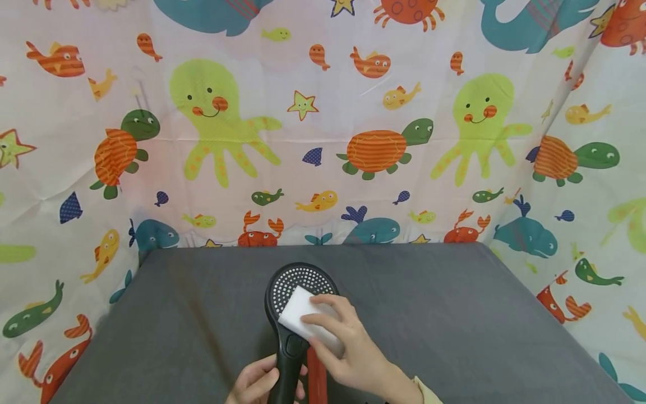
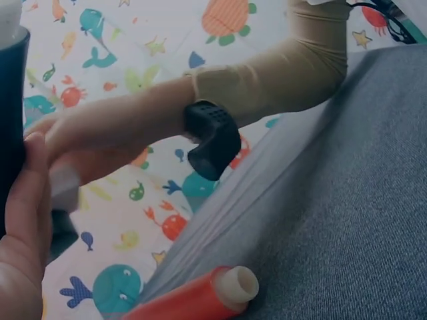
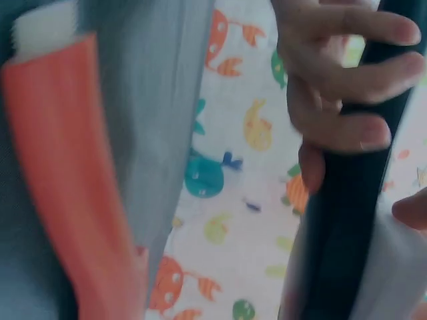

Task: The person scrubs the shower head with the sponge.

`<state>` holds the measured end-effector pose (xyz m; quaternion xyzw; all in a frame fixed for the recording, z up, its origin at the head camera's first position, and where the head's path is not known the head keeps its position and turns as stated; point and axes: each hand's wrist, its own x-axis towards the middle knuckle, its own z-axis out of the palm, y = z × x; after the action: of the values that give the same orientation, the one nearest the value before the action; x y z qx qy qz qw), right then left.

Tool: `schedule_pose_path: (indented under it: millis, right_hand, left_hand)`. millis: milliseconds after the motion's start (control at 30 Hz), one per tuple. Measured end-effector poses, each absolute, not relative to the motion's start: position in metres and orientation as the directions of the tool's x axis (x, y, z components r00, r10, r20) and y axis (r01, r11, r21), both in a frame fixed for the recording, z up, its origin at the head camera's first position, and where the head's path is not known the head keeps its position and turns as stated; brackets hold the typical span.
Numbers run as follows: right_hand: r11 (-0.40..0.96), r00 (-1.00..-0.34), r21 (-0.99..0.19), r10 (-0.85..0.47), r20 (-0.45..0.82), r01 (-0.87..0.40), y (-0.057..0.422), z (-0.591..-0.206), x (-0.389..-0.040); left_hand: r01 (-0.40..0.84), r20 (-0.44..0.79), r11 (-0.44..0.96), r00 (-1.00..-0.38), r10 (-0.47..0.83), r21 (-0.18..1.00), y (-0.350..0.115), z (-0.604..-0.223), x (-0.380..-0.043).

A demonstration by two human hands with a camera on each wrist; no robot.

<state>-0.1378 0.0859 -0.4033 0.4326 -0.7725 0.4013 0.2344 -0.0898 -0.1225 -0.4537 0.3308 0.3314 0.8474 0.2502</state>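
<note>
A black shower head stands tilted up over the grey table, its round face of pale nozzles toward me. Its handle is gripped by my left hand, whose fingers curl round it in the right wrist view. In my right hand is a white sponge block, held between thumb and fingers against the lower part of the nozzle face. The sponge shows blurred behind the handle in the right wrist view.
A red tube-shaped thing with a whitish end lies on the grey table, just right of the handle. A curtain printed with sea animals stands behind and at both sides. A black device sits on the right wrist.
</note>
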Motion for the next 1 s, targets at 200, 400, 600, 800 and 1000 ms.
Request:
schedule_pose_path:
  millis: [200, 400, 600, 800, 1000]
  right_hand:
    - [0.278, -0.471, -0.381, -0.512, 0.718, -0.882, 0.075, -0.394, -0.152]
    - [0.433, -0.569, -0.405, -0.369, 0.735, -0.805, 0.087, -0.393, -0.170]
    - [0.541, -0.633, -0.433, -0.259, 0.730, -0.721, 0.094, -0.407, -0.170]
    - [0.409, -0.567, -0.426, -0.332, 0.754, -0.807, 0.079, -0.417, -0.150]
    - [0.286, -0.442, -0.345, -0.431, 0.787, -0.894, 0.064, -0.417, -0.130]
  left_hand:
    - [-0.290, 0.408, -0.656, -0.591, 0.696, 0.697, -0.113, -0.456, -0.083]
    - [-0.279, 0.386, -0.655, -0.624, 0.680, 0.703, -0.114, -0.454, -0.082]
    - [-0.219, 0.375, -0.661, -0.679, 0.631, 0.717, -0.122, -0.457, -0.089]
    - [-0.146, 0.319, -0.629, -0.761, 0.565, 0.764, -0.129, -0.462, -0.096]
    - [-0.087, 0.409, -0.681, -0.742, 0.532, 0.727, -0.130, -0.465, -0.100]
